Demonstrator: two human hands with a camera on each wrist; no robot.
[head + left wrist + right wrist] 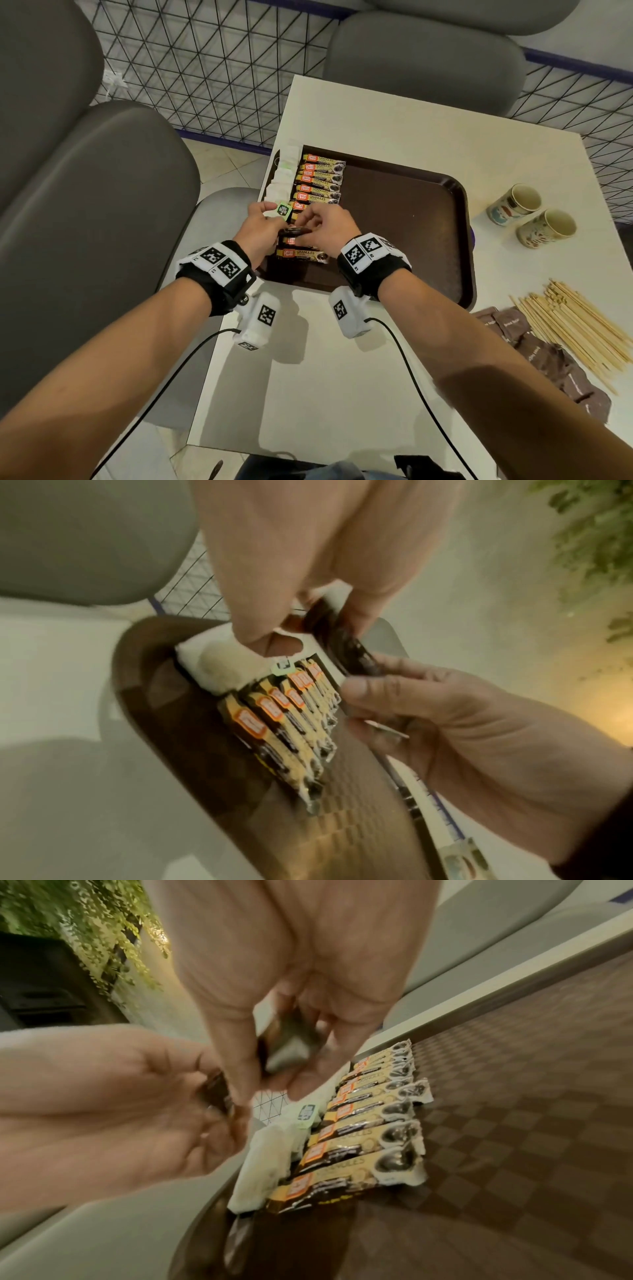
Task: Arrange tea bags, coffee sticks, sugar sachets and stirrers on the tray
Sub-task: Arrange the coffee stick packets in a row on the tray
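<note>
A brown tray (411, 212) lies on the white table. White tea bags (284, 164) line its left edge, and beside them a column of orange-and-black coffee sticks (320, 178) runs toward me. Both hands hover over the near left part of the tray. My left hand (263, 226) grips a small dark stack of coffee sticks (294, 232) (329, 631). My right hand (329, 226) pinches one stick (284, 1053) at that stack. A green tea tag (283, 209) shows just beyond my left fingers. Wooden stirrers (575, 325) and brown sugar sachets (541, 353) lie on the table at the right.
Two patterned paper cups (513, 204) (548, 228) stand right of the tray. Grey padded seats (85, 205) surround the table, with a black wire fence (205, 68) behind. The tray's right half (428, 240) is bare.
</note>
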